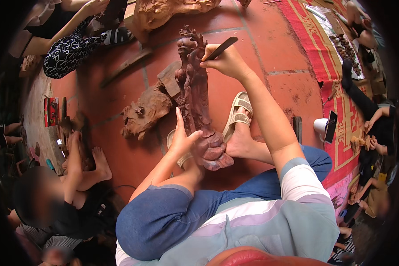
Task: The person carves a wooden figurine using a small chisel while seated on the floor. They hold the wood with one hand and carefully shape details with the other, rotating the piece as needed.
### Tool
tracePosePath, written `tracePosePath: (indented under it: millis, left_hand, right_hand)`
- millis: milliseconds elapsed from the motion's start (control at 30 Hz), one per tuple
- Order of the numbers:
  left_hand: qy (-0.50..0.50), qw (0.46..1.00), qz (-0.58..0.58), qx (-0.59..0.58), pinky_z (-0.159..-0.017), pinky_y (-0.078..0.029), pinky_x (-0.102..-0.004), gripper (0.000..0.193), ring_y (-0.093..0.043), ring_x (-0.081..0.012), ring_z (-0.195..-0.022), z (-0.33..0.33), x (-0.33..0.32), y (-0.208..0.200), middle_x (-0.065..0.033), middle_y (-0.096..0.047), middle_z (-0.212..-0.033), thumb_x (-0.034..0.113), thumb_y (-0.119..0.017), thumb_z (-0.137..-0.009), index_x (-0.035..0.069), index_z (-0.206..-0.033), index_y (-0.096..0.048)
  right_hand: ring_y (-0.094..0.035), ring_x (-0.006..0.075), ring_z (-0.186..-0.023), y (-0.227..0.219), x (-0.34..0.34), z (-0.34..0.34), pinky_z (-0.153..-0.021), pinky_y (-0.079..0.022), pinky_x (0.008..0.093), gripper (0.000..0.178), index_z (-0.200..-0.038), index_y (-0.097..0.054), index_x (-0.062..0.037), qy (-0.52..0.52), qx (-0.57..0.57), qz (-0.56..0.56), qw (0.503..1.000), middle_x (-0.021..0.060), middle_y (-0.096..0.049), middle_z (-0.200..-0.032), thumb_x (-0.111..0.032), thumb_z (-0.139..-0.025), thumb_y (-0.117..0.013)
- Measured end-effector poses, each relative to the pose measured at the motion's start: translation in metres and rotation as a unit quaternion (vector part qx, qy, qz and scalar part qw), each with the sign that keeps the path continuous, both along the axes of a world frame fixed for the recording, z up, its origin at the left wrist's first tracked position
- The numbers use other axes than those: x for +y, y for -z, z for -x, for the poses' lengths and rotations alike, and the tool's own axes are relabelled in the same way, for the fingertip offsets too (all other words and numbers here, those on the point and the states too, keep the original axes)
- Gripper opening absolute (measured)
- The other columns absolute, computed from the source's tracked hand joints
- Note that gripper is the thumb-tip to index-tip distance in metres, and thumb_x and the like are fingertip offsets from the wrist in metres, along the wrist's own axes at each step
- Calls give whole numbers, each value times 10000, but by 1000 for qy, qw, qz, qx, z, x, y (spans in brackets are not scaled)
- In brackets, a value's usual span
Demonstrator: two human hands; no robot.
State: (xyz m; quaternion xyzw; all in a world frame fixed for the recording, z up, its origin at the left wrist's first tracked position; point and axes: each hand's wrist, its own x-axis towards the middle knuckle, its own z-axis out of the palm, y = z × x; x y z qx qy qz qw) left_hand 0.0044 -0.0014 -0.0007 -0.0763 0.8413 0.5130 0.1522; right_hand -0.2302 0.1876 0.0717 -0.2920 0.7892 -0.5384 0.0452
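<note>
Steadying a tall reddish-brown wooden figure carving (195, 93), the left hand (181, 137) presses against its lower flank, thumb hooked onto the wood and the forefinger stretched upward along it, the other fingers wrapped round the side. The carving stands nearly upright on the red tiled floor (119, 146), its base wedged between the person's two feet, the right one in a beige sandal (237, 113) just right of the base. Up near the head of the carving, the right hand (228, 62) is closed in a pinch on a dark flat-bladed carving tool (221, 48), whose lower end meets the wood at the figure's upper part while the blade end angles up and away to the right. Just left of the carving lies a rough, unfinished wood chunk (144, 113), touching or nearly touching it. Further left of the carving another person sits on the floor, bare foot (101, 162) out. Well to the right of the carving runs a red patterned mat (328, 57).
</note>
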Motion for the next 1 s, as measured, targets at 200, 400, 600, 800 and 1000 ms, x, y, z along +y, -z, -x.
tracePosePath:
  millis: [200, 400, 600, 800, 1000]
  left_hand:
    - [-10, 1000, 1, -29, -1057, -368, -375, 1171, -416, -323, -1322, 4, 3, -9, -271, -277, -1505, 216, -766, -800, 202, -1509, 166]
    - [-17, 999, -21, -34, -1027, -398, -385, 1172, -442, -308, -1299, 5, 3, -9, -270, -282, -1503, 241, -767, -801, 208, -1509, 167]
    - [-17, 998, -20, -55, -994, -412, -380, 1177, -426, -302, -1293, 4, 0, -10, -278, -255, -1509, 226, -768, -798, 210, -1507, 172]
    - [8, 997, 61, 54, -745, -495, -306, 1174, -575, -189, -842, 1, -2, 15, -258, -354, -1466, 223, -760, -804, 240, -1506, 181]
    - [-5, 1000, 18, -19, -912, -464, -349, 1172, -540, -261, -1118, 2, -1, -2, -262, -364, -1458, 238, -762, -802, 244, -1506, 176]
  right_hand:
    - [-652, 185, -684, -12, -5, 8, -621, -501, 319, 152, -756, -635, -39, 50, 25, -11, 998, 76, -680, -746, -67, -711, -777]
    - [-650, 156, -703, -7, 4, 5, -654, -506, 312, 165, -761, -639, -34, -47, -15, -29, 998, 77, -686, -748, -59, -696, -788]
    - [-665, 173, -726, -6, 4, 10, -671, -510, 315, 166, -776, -664, -28, -2, -18, -21, 1000, 81, -691, -754, -100, -700, -793]
    - [-663, 163, -719, -4, 2, 17, -673, -515, 320, 184, -752, -646, -18, 46, -35, 35, 998, 71, -688, -741, -95, -694, -802]
    - [-665, 184, -674, -6, 0, 9, -621, -510, 304, 169, -730, -632, -32, -15, 12, -33, 999, 81, -685, -724, -79, -690, -789]
